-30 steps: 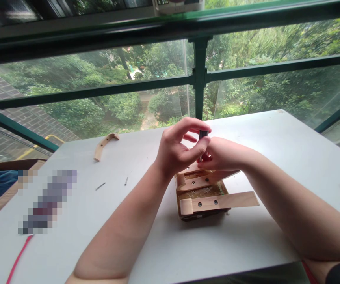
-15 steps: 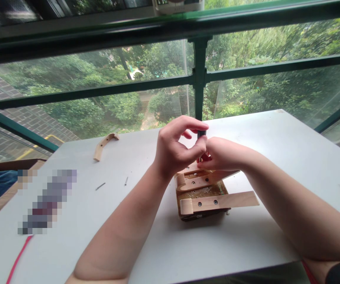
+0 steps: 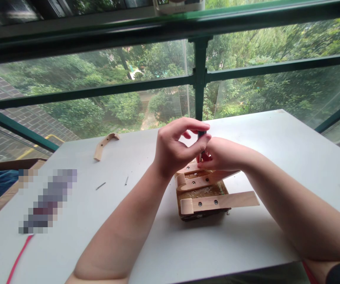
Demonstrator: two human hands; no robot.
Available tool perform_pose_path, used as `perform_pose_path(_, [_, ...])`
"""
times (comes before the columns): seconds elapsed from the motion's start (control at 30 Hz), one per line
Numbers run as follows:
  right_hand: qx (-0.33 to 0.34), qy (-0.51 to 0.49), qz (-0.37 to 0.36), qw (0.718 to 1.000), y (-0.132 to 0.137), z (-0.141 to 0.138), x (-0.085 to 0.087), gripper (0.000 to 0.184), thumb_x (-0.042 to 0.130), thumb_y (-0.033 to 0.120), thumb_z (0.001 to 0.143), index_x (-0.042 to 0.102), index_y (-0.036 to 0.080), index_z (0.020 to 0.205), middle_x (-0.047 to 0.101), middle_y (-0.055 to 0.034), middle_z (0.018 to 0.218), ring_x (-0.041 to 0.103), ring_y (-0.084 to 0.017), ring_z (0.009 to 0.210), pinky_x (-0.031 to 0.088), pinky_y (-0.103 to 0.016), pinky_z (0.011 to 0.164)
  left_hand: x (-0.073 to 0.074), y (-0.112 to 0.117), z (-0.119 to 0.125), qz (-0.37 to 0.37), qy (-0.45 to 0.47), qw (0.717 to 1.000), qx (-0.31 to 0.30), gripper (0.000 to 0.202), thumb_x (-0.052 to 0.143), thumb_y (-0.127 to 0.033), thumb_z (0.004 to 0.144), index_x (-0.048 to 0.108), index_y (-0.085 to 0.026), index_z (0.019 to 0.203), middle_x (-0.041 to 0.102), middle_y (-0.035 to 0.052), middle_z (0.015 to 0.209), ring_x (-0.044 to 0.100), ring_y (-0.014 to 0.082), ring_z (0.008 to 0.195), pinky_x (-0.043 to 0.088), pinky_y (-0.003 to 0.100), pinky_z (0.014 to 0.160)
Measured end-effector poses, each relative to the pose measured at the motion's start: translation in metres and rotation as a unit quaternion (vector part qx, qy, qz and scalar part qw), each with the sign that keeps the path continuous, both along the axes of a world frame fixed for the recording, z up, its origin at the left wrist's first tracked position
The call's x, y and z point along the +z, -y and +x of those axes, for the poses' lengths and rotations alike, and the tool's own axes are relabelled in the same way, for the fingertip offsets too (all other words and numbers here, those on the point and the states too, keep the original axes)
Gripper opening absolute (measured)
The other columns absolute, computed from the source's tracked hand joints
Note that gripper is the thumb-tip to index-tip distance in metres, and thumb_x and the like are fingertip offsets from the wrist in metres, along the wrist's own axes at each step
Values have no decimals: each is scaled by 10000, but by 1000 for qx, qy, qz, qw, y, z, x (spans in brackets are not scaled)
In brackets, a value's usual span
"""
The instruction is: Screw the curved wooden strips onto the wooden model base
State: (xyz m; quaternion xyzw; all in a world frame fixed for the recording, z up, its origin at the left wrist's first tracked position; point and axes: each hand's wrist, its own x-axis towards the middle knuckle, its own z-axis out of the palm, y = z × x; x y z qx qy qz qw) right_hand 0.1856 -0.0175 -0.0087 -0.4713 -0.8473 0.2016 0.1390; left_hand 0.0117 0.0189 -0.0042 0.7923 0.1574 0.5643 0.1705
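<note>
A small wooden assembly (image 3: 202,197) with two screwed-on wooden arms lies on the white table (image 3: 261,142). Over its far end my left hand (image 3: 175,148) pinches the top of a dark-handled screwdriver (image 3: 201,135), which stands upright. My right hand (image 3: 221,154) is closed round the screwdriver's lower part, just above the wood. The two hands touch each other. The tool's tip is hidden behind my fingers.
A loose curved wooden piece (image 3: 104,145) lies at the table's far left. Two small screws (image 3: 100,186) (image 3: 126,180) rest on the table left of my arm. A red cable (image 3: 19,256) runs off the near left edge. A green window frame (image 3: 201,79) stands behind the table.
My left fingers have shifted slightly on the screwdriver's top, as in turning it. The wooden assembly and my right hand have stayed in place.
</note>
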Motion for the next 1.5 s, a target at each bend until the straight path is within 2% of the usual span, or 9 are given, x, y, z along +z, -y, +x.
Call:
perform_pose_path(0.13, [-9, 8, -10, 1000, 2, -1, 4, 102, 616, 271, 775, 660, 188, 736, 663, -2, 688, 522, -122, 605, 361, -272, 596, -1, 3, 1, -21, 2, 1000, 0, 146, 709, -166, 796, 737, -195, 936, 792, 43, 944, 751, 184, 870, 574, 259, 640])
perform_pose_path(0.33, [-23, 12, -14, 1000, 3, -2, 5, 97, 611, 272, 764, 649, 197, 715, 633, 20, 625, 481, -110, 545, 338, -265, 541, -4, 4, 1, -30, 4, 999, -12, 178, 658, -119, 818, 726, -192, 966, 791, 55, 987, 755, 201, 928, 584, 261, 653])
perform_pose_path(0.63, [11, -8, 50, 999, -2, -1, -4, 125, 599, 223, 754, 503, 193, 680, 589, 13, 651, 468, -117, 599, 338, -262, 554, -4, -4, 2, 3, -10, 999, -36, 190, 771, -280, 806, 721, -212, 977, 719, 58, 1049, 703, 158, 884, 569, 229, 605])
perform_pose_path(0.83, [4, -12, 18, 1000, -1, 0, -3, 94, 615, 246, 759, 561, 186, 711, 642, -7, 696, 512, -122, 618, 354, -268, 567, -6, -2, 3, -22, -3, 998, -51, 179, 710, -195, 839, 725, -217, 1017, 727, 48, 1041, 711, 157, 864, 591, 241, 612])
perform_pose_path(1.0, [-3, -1, 1, 1000, 0, -1, 0, 112, 614, 266, 758, 588, 192, 678, 595, 22, 615, 453, -106, 542, 338, -273, 536, -6, 0, 3, -52, 10, 996, -67, 199, 670, -138, 841, 717, -204, 1023, 743, 48, 1056, 730, 161, 879, 616, 253, 655])
perform_pose_path(1.17, [-5, 0, 18, 1000, 0, -1, -1, 130, 613, 265, 747, 557, 195, 652, 545, 30, 588, 415, -107, 541, 333, -278, 529, -7, 0, 4, -62, 2, 996, -68, 205, 673, -154, 843, 714, -202, 1037, 752, 58, 1078, 738, 174, 904, 626, 265, 675])
perform_pose_path(1.33, [10, -17, 34, 999, -1, -1, -3, 138, 607, 229, 747, 512, 196, 652, 582, 13, 633, 463, -121, 580, 339, -278, 537, -7, -2, 3, -52, -8, 996, -74, 252, 756, -198, 800, 715, -202, 1049, 756, 64, 1090, 736, 188, 948, 621, 257, 687])
perform_pose_path(1.5, [23, -29, 33, 999, -1, 1, -3, 128, 563, 222, 793, 500, 192, 685, 572, 5, 669, 482, -130, 620, 358, -282, 576, -7, -2, 3, -60, -11, 996, -71, 245, 734, -179, 816, 712, -204, 1059, 759, 61, 1100, 739, 179, 934, 621, 255, 691])
